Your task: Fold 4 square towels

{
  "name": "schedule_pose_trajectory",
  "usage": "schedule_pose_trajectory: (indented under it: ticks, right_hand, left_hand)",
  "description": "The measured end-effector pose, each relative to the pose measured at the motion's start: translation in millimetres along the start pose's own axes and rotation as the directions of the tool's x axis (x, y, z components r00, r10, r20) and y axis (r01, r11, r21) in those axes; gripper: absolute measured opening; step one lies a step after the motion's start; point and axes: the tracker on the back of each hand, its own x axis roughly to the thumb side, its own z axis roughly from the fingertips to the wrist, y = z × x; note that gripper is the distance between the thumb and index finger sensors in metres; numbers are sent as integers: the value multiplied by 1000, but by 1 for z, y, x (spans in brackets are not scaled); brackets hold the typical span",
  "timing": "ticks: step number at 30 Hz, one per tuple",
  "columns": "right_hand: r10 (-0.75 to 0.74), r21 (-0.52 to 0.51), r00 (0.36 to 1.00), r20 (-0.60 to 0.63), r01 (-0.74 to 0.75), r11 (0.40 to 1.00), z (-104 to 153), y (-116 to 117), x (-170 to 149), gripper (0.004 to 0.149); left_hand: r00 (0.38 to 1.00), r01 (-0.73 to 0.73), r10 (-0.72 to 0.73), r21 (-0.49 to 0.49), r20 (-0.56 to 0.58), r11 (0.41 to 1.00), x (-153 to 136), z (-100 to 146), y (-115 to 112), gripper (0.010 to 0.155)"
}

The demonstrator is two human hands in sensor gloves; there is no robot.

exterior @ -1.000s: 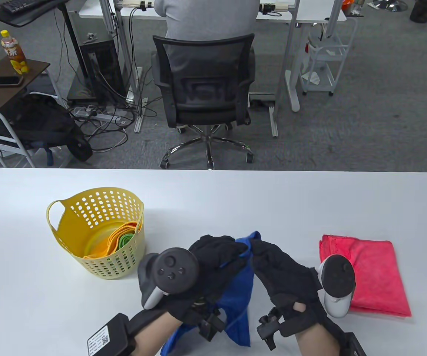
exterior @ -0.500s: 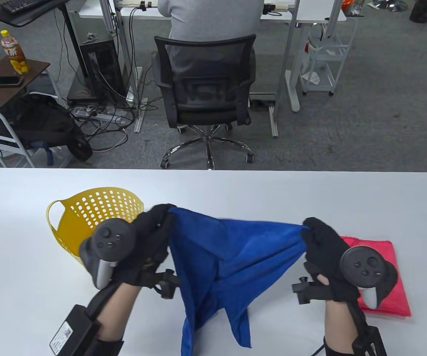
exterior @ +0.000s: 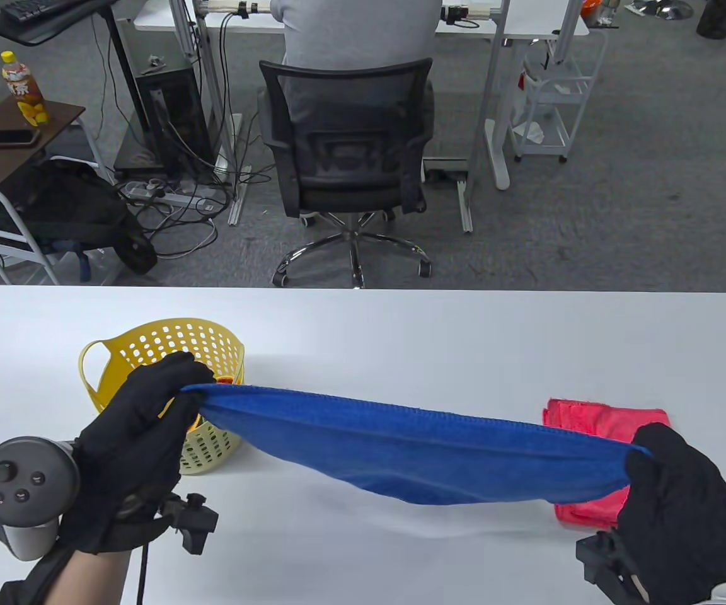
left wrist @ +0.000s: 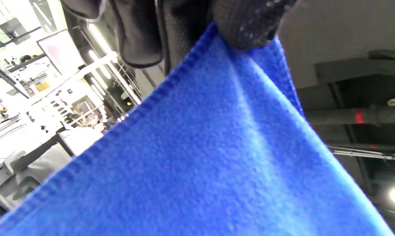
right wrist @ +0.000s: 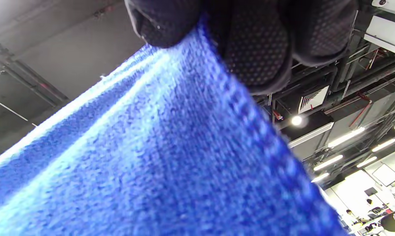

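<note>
Blue towel (exterior: 413, 450) now pulled taut, corners apparently pinched by fingers (left wrist: 250, 23)

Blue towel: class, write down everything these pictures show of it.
The blue towel is a fuzzy, fleece-like cloth with a stitched hem. It is stretched wide in the air above the white table, its middle sagging a little. The left hand pinches one end in front of the yellow basket; the right hand pinches the other end, over the folded red towel. Only the gloved fingers touch it.
</note>
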Motion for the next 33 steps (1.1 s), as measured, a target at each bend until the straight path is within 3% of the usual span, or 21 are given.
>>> schedule_pose_trajectory:
  ticks: [2, 4, 6, 9, 12, 16, 18, 20, 23, 25, 27, 29, 33]
  right_hand:
    - [37, 35, 999, -17, -37, 999, -10, 13, -1, 42]
    - [81, 136, 995, -66, -71, 988, -24, 39, -11, 41]
    - [126, 283, 987, -104, -92, 955, -40, 81, -30, 40]
    - [150, 331, 981, -126, -101, 938, -53, 127, -51, 39]
    - [128, 251, 982, -139, -90, 964, -66, 129, -54, 39]
    - [45, 105, 991, -126, -31, 994, -70, 102, -48, 39]
    - [32, 69, 995, -97, -25, 997, -61, 90, -49, 38]
    - [20, 92, 997, -74, -13, 996, -44, 83, -55, 38]
    - [13, 266, 999, -43, -1, 964, -2, 79, -76, 38]
    - [21, 408, 1000, -20, -12, 913, 28, 82, -88, 38]
    - [44, 590, 999, -13, -28, 807, 69, 86, -101, 38]
    - [60, 693, 998, -9, -37, 720, 101, 89, -108, 38]
    - [124, 778, 992, 37, -107, 620, 136, 93, -114, 38]
  left_hand:
    - [998, -15, 14, -13, -59, 1000, -10, -8, -6, 36]
    - [988, -4, -2, -37, -153, 999, -27, -20, -19, 36]
    - [967, 25, -42, -72, -252, 997, -50, -35, -36, 37]
    - [936, 23, -45, -66, -350, 998, -78, -58, -56, 38]
    - [928, -85, 70, -26, -366, 996, -82, -74, -52, 38]
    - [962, -163, 151, -34, -228, 986, -57, -77, -36, 38]
    - [980, -148, 143, -23, -135, 989, -48, -63, -30, 38]
    - [986, -140, 131, -89, -102, 986, -49, -40, -29, 37]
    - [994, -76, 55, -225, -98, 971, -65, 13, -33, 37]
    - [993, 12, -45, -291, -108, 957, -80, 47, -39, 37]
    - [979, 101, -161, -379, -129, 920, -99, 86, -49, 37]
    - [960, 98, -203, -449, -192, 888, -115, 115, -60, 37]
    - [931, 48, -229, -525, -285, 850, -132, 145, -76, 37]
